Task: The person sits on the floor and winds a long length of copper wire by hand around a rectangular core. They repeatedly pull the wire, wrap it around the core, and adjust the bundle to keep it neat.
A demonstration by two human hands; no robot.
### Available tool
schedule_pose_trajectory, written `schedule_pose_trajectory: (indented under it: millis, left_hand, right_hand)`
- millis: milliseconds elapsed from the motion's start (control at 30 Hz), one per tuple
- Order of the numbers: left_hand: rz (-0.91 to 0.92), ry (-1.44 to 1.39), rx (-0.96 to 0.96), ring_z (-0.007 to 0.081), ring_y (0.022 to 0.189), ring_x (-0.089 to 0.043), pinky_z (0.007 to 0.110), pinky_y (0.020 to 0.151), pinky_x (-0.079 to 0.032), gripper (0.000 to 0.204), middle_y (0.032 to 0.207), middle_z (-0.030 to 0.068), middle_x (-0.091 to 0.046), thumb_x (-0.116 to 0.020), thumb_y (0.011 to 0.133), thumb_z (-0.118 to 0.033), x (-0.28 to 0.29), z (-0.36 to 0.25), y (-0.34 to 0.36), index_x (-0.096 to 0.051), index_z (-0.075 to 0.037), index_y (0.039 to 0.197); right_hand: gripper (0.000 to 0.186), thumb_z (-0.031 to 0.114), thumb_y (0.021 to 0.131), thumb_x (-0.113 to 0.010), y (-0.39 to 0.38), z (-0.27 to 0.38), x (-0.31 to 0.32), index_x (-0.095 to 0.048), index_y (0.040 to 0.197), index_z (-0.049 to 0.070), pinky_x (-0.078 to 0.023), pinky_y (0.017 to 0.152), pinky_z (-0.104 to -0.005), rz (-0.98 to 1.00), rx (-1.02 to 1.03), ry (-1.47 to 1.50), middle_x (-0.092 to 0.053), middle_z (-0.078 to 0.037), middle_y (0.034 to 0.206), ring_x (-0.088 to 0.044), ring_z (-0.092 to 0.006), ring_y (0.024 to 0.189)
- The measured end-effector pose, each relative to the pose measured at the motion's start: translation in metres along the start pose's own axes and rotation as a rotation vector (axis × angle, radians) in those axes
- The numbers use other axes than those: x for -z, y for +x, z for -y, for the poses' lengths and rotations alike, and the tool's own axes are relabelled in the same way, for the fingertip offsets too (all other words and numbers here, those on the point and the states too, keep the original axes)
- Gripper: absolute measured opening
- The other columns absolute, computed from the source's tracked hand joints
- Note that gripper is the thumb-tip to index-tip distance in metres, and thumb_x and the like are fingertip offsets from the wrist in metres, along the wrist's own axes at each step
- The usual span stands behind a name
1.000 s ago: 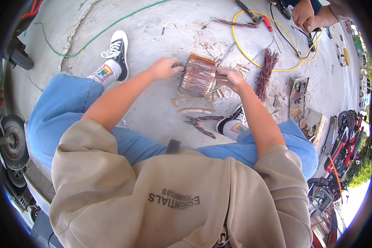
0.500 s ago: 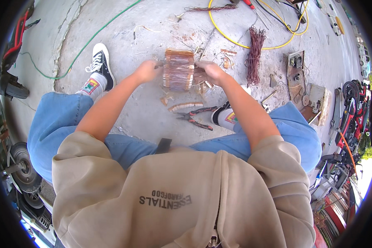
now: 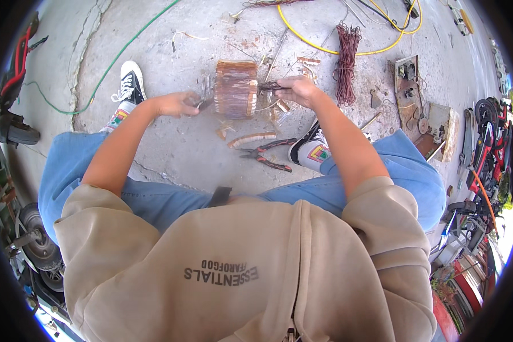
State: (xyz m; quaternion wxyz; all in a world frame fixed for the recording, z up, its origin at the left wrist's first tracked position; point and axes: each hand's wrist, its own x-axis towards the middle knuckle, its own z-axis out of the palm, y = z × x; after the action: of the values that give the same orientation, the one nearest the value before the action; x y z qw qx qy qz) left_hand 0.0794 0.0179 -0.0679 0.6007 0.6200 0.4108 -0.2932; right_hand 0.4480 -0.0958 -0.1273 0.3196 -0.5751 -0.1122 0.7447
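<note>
A wire-wound coil block (image 3: 236, 89), copper-brown with a pale edge, stands on the concrete ahead of me. My left hand (image 3: 176, 105) is left of it, apart from its side, with fingers closed around a thin, greyish strip (image 3: 204, 104) that is blurred. My right hand (image 3: 300, 90) pinches a small bunch of dark wires (image 3: 269, 86) at the coil's right side. Below the coil lie a curved copper-and-white strip (image 3: 252, 138) and pliers (image 3: 268, 155) with red and black handles, jaws pointing left.
A bundle of dark red wire (image 3: 346, 65) lies to the right, near a yellow hose (image 3: 293, 33). Farther right sit a rusty metal part (image 3: 404, 94) and a worn metal box (image 3: 440, 128). A green hose (image 3: 117, 60) crosses the floor at left. My shoes flank the work.
My left hand has drawn away from the coil to the left. The right hand has shifted slightly outward, and dark wires now show between it and the coil.
</note>
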Motion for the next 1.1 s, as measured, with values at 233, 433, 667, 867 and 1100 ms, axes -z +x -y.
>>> schedule_pose_trajectory:
  millis: [233,433,667,867,1100]
  left_hand:
    - [-0.171,-0.012,-0.149,0.0122,0.061,-0.057,0.025,0.059,-0.053,0.044,0.077,0.005,-0.063,-0.054,0.095,-0.012,-0.004,0.013,0.034,-0.043,-0.007,0.138]
    - [-0.457,0.0,-0.285,0.0168,0.073,-0.064,0.03,0.064,-0.054,0.04,0.092,0.0117,-0.065,-0.046,0.095,-0.006,-0.028,0.006,0.076,-0.044,0.0,0.134]
    - [-0.53,-0.753,-0.248,0.0251,0.09,-0.064,0.036,0.08,-0.053,0.038,0.107,0.0171,-0.063,-0.051,0.088,-0.011,-0.03,-0.028,0.065,-0.052,0.002,0.123]
    - [-1.233,0.147,-0.611,0.0284,0.096,-0.063,0.038,0.088,-0.049,0.035,0.108,0.0141,-0.062,-0.055,0.09,-0.025,-0.046,-0.084,0.029,-0.058,-0.004,0.118]
    - [-0.725,-0.67,-0.788,0.0162,0.068,-0.054,0.032,0.076,-0.048,0.033,0.073,0.0053,-0.058,-0.046,0.101,-0.033,-0.028,-0.138,-0.012,-0.057,-0.002,0.102]
  right_hand:
    - [0.04,0.013,0.071,-0.058,0.005,0.011,0.001,-0.06,0.107,-0.004,-0.048,0.051,-0.0289,0.199,-0.095,-0.809,-0.067,-0.012,0.081,-0.063,-0.0168,0.062]
    - [0.047,0.042,0.087,-0.06,-0.02,0.025,-0.033,-0.061,0.103,-0.003,-0.046,0.049,-0.0328,0.211,-0.021,-1.22,-0.063,-0.008,0.068,-0.057,-0.0163,0.054]
    - [0.046,0.037,0.093,-0.053,-0.117,0.111,0.044,-0.062,0.094,-0.009,-0.049,0.081,-0.0468,-0.071,0.064,-1.881,-0.065,-0.027,0.09,-0.064,-0.0399,0.088]
    - [0.041,0.036,0.095,-0.053,-0.23,0.186,0.007,-0.059,0.103,-0.003,-0.047,0.076,-0.0461,-0.559,0.458,-1.748,-0.064,-0.026,0.086,-0.062,-0.0406,0.083]
    - [0.036,0.035,0.094,-0.059,-0.227,0.209,-0.145,-0.06,0.103,0.001,-0.047,0.071,-0.0405,-0.433,0.966,-1.251,-0.062,-0.018,0.079,-0.058,-0.0343,0.074]
